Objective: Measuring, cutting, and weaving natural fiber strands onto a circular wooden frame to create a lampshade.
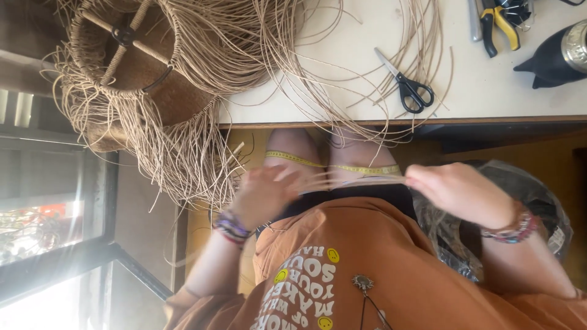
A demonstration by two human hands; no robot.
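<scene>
Right hand fingers pinch cord strands below tabletop edge; left hand blurred, grip unclear. Risk: strands snagging loose fringe under tabletop, tangling.

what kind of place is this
Probably a home craft or basket-weaving workspace. A half-woven basket with loose cane strands sits on a white table, with scissors and pliers nearby. The left hand and right hand pull strands over a lap.
</scene>
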